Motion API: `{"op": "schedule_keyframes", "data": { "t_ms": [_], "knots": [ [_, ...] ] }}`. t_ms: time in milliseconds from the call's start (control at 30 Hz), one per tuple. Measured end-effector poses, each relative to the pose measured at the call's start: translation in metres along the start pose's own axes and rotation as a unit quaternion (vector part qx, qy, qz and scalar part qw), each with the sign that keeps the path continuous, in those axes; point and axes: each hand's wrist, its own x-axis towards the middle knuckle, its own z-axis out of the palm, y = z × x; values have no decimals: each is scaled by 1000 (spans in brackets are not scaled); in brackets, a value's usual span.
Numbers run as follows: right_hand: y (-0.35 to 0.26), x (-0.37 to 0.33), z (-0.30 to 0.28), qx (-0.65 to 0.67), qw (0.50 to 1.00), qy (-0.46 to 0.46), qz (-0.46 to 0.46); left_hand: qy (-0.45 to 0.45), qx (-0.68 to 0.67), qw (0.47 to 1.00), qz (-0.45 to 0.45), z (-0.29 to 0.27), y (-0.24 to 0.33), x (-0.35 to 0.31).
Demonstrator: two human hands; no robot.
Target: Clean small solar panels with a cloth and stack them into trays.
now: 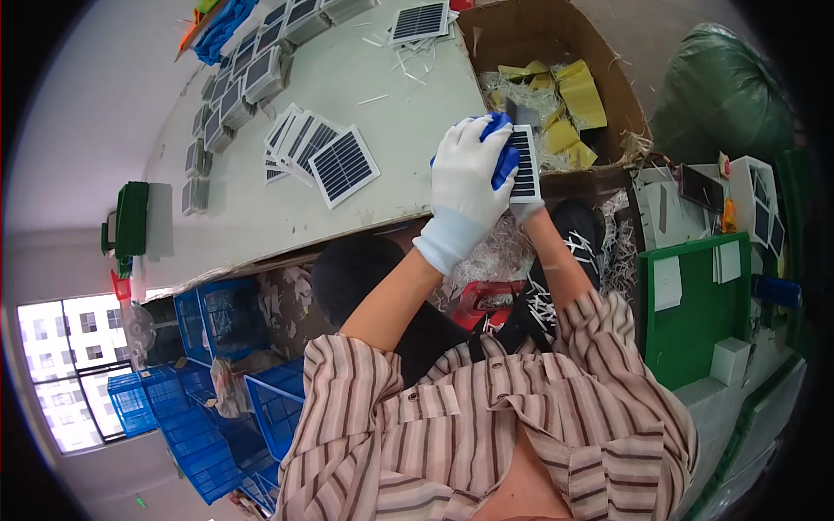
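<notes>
A small solar panel, dark with a white rim, is held upright over the near edge of a carton. My left hand, in a white glove with blue-coated fingers, is closed on its left side. Behind the panel is my right hand; only a bit of pale glove at the wrist shows, and its fingers are hidden. A dark blade-like piece sticks up past the left fingers; which hand holds it is hidden. Left of my hands, a loose panel lies on the pale table beside several fanned-out panels.
The carton holds white strips and yellow pieces. Stacked panels line the table's far left, and more lie at the back. A green bag stands right, above a green tray. Blue crates are lower left.
</notes>
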Motion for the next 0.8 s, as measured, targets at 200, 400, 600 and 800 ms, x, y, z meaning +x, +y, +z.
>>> {"op": "schedule_keyframes", "data": {
  "t_ms": [200,400,600,800],
  "knots": [
    [-72,-41,2,-207,977,-32,44,-12,83,995,-52,-18,5,-9],
    [-84,-61,15,-161,974,-62,147,25,79,995,-62,-1,4,-11],
    [-71,-101,32,-245,968,-11,51,34,90,993,-67,-4,10,-9],
    [5,-16,17,-107,991,82,-16,-1,101,993,-58,-1,13,-6]
  ]
}}
